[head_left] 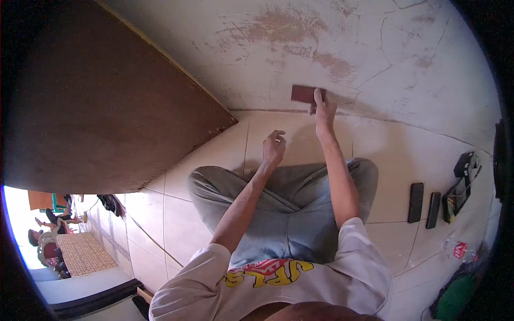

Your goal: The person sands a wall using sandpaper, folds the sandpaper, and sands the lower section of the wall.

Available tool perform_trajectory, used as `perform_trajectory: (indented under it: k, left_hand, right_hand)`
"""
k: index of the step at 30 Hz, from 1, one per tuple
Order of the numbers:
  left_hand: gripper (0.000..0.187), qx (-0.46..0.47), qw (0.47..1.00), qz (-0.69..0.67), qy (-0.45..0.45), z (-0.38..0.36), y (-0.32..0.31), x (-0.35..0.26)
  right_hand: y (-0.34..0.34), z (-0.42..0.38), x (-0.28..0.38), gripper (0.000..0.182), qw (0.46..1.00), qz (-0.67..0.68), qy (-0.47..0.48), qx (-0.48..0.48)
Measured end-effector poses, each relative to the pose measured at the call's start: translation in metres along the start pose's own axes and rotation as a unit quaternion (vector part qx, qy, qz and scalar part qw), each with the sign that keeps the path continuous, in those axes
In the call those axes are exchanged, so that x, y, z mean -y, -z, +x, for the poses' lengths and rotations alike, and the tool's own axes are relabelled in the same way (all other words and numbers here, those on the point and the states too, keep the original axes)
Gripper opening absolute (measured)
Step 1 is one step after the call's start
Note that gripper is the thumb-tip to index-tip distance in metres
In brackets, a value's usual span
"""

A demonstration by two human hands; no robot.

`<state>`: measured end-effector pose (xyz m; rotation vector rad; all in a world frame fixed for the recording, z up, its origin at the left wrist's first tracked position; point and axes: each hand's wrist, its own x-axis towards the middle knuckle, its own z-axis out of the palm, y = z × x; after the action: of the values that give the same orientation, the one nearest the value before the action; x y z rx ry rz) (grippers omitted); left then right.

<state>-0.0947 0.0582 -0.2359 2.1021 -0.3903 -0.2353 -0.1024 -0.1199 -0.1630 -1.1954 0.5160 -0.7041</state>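
My right hand point(324, 113) grips a dark red-brown piece of sandpaper point(303, 93), thumb on top. The sheet is at the lower part of a pale wall point(235, 80), just above where it meets the floor; its left half sticks out past my fingers. Scuffed brownish patches and thin cracks mark the wall above. My left hand point(274, 148) hangs over the floor tiles in front of my crossed legs, fingers loosely bent and slightly apart, with nothing seen in them.
A large brown panel point(118, 107) stands on the left. Two dark phone-like objects point(416, 203), a black box-like item point(456, 195) and a plastic bottle point(463, 251) lie on the tiled floor to the right. A person point(43, 238) is far off at the left, beside a patterned surface point(85, 254).
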Motion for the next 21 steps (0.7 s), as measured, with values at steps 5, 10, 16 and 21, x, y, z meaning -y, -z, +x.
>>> perform_trajectory:
  k: [5,10,16,21]
  left_hand:
    - [0.023,0.004,1.000,-0.007,0.001,0.003,-0.003,0.006]
    - [0.022,-0.007,1.000,0.018,-0.014,0.002,0.001,0.004]
    - [0.022,-0.012,0.999,-0.022,-0.036,0.000,0.000,0.003]
    - [0.023,-0.009,1.000,0.002,-0.004,0.002,0.002,0.000]
  right_hand:
    - [0.016,0.009,-0.063,0.021,0.982,0.000,-0.165,-0.088]
    - [-0.004,0.006,-0.004,0.023,1.000,0.014,-0.011,-0.014]
    - [0.012,0.005,-0.044,0.021,0.999,0.002,-0.025,-0.037]
    - [0.003,0.007,-0.044,0.020,0.996,-0.010,-0.073,-0.041]
